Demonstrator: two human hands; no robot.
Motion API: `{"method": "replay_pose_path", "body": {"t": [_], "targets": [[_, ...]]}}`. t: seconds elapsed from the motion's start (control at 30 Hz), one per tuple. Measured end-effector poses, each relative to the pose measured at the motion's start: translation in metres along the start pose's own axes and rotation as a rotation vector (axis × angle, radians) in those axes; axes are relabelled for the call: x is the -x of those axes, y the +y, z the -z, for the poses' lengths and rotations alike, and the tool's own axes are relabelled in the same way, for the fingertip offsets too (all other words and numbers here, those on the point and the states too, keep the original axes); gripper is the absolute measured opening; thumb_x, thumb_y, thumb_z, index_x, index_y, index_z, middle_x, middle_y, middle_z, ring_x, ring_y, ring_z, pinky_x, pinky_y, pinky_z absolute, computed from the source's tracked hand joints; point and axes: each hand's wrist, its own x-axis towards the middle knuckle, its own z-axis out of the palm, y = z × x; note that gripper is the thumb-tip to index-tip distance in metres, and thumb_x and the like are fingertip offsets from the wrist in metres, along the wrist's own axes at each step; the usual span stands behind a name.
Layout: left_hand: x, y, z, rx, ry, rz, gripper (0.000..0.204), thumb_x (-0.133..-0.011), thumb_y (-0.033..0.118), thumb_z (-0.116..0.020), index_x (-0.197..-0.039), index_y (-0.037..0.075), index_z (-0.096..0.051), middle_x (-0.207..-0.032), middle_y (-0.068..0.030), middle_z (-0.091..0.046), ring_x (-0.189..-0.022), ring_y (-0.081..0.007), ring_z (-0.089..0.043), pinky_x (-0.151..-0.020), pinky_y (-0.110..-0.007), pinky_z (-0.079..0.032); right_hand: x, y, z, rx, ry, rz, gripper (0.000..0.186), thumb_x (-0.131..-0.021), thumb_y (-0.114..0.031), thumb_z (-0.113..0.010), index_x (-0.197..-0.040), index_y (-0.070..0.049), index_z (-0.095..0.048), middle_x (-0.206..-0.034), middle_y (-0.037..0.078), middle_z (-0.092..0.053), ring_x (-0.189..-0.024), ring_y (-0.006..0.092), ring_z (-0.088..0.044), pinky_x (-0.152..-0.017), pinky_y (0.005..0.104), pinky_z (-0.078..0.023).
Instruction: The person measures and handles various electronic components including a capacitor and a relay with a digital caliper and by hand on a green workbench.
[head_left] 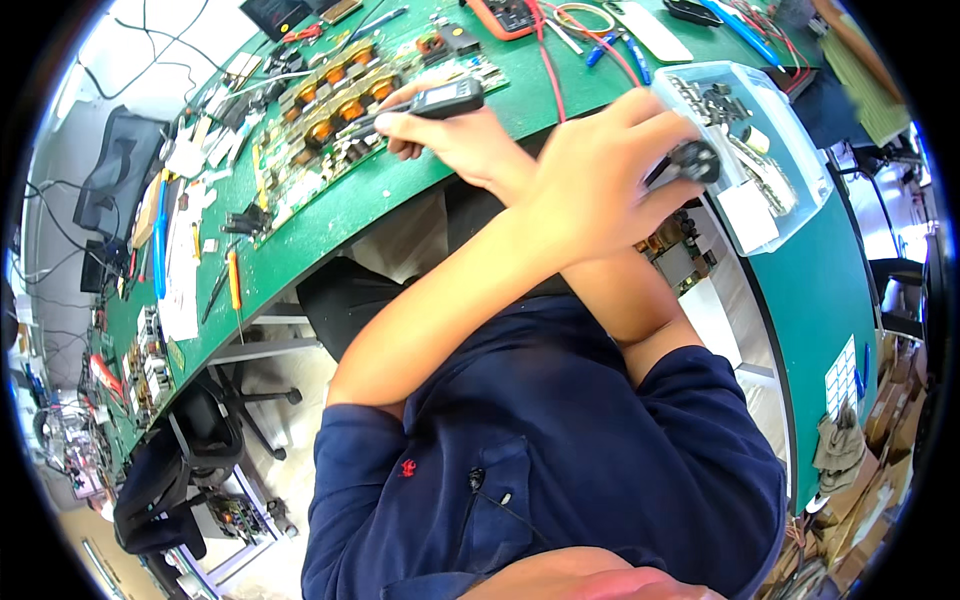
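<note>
My forearms cross in front of me. My right hand [445, 138] reaches over to the left, its fingers closed on a black pen-shaped tool with a small screen [448, 98]. That tool's front end points down at a large green circuit board [290, 195] crowded with copper coils and small parts. My left hand [610, 180] lies across to the right, over the right arm and near a clear plastic box [805, 205]. Between its thumb and fingers is a black, round-ended object [694, 161], too blurred to name. Metal and black small parts lie in the box, with a white slip.
An orange multimeter [505, 18] with red leads sits at the far edge of the green table [820, 300]. Blue pens [635, 58] and a white slab [652, 32] lie beside it. At left are an orange-handled screwdriver [234, 280] and a black chair [215, 420].
</note>
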Motion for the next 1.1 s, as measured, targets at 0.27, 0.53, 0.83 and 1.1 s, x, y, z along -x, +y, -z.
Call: {"method": "replay_pose_path", "body": {"t": [0.27,0.53,0.83,1.1], "targets": [[-0.079,-0.043,-0.089,-0.379,-0.191,0.071,0.03,-0.079,0.025,-0.07,-0.104,0.009,-0.064,-0.098,-0.0127,-0.059,-0.089,-0.0316,-0.063,-0.074,-0.04,-0.051,0.006,-0.008,0.0,-0.012,0.011,-0.078,0.026,-0.082,-0.016,-0.074,-0.101,-0.001,-0.063,-0.077,0.009,-0.067,-0.067,0.0134,-0.064,-0.062,0.0262,-0.053],[-0.062,-0.059,-0.074,-0.28,0.05,0.041,0.032,-0.084,0.015,-0.064,-0.113,0.002,-0.058,-0.109,-0.0174,-0.055,-0.089,-0.034,-0.062,-0.076,-0.041,-0.051,0.004,-0.002,0.002,-0.069,-0.037,-0.067,0.025,-0.081,-0.013,-0.075,-0.1,-0.001,-0.063,-0.078,0.007,-0.068,-0.068,0.012,-0.064,-0.063,0.0261,-0.054],[0.083,0.019,0.08,-0.162,0.062,0.233,0.042,-0.077,0.006,-0.07,-0.118,0.004,-0.059,-0.102,-0.0086,-0.06,-0.072,-0.0147,-0.055,-0.058,-0.024,-0.043,0.018,-0.02,-0.02,0.273,0.062,-0.074,0.029,-0.083,-0.024,-0.072,-0.103,-0.006,-0.064,-0.077,0.002,-0.061,-0.071,0.01,-0.057,-0.067,0.0239,-0.048],[0.145,0.03,0.252,-0.74,0.611,0.487,0.021,-0.086,0.014,-0.065,-0.104,0.003,-0.065,-0.085,-0.002,-0.065,-0.067,-0.0069,-0.054,-0.056,-0.021,-0.043,0.005,0.003,-0.001,0.113,-0.023,-0.061,0.024,-0.085,-0.012,-0.071,-0.104,0.0,-0.063,-0.076,0.007,-0.065,-0.067,0.0121,-0.061,-0.062,0.0237,-0.047]]}}
